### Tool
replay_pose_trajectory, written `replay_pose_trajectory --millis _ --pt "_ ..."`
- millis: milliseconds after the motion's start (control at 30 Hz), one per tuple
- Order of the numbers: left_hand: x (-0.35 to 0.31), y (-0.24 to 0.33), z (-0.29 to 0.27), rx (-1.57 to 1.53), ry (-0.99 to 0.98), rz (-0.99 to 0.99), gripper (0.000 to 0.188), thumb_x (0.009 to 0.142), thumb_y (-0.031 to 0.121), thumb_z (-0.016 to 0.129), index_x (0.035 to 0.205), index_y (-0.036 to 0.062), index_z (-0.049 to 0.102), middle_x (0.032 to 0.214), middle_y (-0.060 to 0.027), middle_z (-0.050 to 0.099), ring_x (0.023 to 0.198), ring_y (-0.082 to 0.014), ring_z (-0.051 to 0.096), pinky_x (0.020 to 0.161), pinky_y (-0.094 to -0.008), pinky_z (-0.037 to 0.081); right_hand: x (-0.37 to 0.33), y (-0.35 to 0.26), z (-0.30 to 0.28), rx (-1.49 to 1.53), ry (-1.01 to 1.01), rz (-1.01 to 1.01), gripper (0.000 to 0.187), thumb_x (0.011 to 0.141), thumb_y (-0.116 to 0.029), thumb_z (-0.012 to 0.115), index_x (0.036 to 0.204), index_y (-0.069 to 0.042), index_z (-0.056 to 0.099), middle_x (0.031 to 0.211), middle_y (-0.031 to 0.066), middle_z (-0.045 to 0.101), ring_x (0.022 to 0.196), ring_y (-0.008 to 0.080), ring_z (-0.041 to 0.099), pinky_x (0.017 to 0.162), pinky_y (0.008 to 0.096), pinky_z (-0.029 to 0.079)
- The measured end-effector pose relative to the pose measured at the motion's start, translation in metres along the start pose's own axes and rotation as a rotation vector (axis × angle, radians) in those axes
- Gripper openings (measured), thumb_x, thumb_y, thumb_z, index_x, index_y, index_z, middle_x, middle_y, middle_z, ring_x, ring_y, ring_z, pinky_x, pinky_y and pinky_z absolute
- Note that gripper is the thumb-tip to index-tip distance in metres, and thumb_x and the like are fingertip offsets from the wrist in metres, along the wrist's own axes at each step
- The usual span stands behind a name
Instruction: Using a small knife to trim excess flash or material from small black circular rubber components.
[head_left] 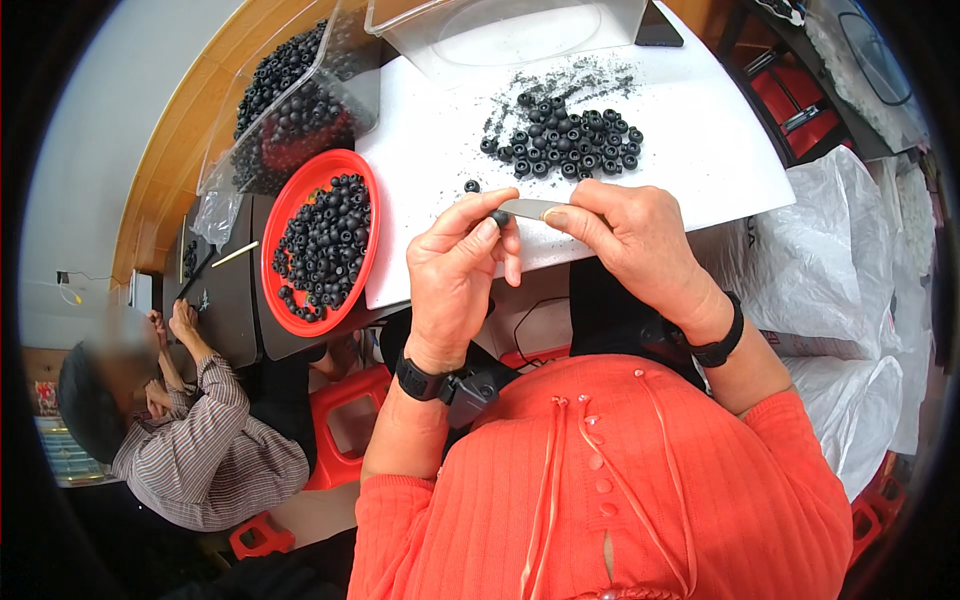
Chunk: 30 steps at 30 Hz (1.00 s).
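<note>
Between the thumb and fingers of my left hand (455, 265) is a small round black bead (500, 217). My right hand (640, 235) grips a small knife (528, 208), its handle hidden in the fingers and its silver blade against or very close to the bead. Both hands are above the near edge of a white board (690, 150). Just beyond them lies a pile of black beads (570, 140), several with a round hole showing. One loose bead (472, 186) sits apart, near my left fingertips. Dark crumbs (590, 80) are scattered behind the pile.
To the left stands a red basin (372, 230) holding many black beads, with a clear bin (365, 95) of more behind it. A clear tub (510, 40) is at the far edge. White plastic bags (810, 260) hang at right. Another person (215, 440) sits at left.
</note>
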<state>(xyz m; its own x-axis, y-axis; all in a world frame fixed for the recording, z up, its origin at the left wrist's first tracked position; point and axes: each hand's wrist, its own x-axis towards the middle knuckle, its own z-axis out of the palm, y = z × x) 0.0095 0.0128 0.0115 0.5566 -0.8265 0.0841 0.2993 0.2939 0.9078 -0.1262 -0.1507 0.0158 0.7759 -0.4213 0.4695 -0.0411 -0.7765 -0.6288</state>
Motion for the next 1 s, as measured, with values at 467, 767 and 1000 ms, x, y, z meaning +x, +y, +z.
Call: replay_pose_trajectory --millis 467,767,1000 --pt "0.0002 -0.0031 -0.0025 -0.027 -0.011 0.019 0.032 0.102 0.006 0.056 0.13 -0.0075 0.063 0.098 -0.0141 0.066 0.07 -0.0195 0.062 0.062 -0.029 0.053 0.0004 -0.0004 -0.001 -0.03 -0.021 -0.017 0.037 0.095 -0.039 0.069 0.073 -0.01 0.064 0.058 0.0101 0.06 0.051 0.0291 0.062 0.048 0.0396 0.046" --pt "0.0002 -0.0044 -0.001 -0.048 0.01 0.02 0.03 0.101 0.006 0.057 0.127 -0.0078 0.064 0.095 -0.0145 0.067 0.069 -0.0195 0.062 0.06 -0.0287 0.052 0.0004 0.0009 -0.0005 -0.066 -0.03 -0.048 0.036 0.095 -0.039 0.069 0.075 -0.01 0.064 0.058 0.0102 0.06 0.052 0.0294 0.062 0.049 0.0399 0.047" --pt "-0.0007 -0.0087 -0.0028 -0.059 0.021 0.023 0.028 0.101 0.006 0.056 0.125 -0.0073 0.064 0.092 -0.0145 0.067 0.065 -0.0196 0.062 0.058 -0.0284 0.051 -0.0003 -0.0004 -0.0018 -0.079 -0.055 -0.057 0.036 0.094 -0.039 0.07 0.074 -0.01 0.063 0.06 0.0097 0.062 0.054 0.0295 0.063 0.05 0.0397 0.047"
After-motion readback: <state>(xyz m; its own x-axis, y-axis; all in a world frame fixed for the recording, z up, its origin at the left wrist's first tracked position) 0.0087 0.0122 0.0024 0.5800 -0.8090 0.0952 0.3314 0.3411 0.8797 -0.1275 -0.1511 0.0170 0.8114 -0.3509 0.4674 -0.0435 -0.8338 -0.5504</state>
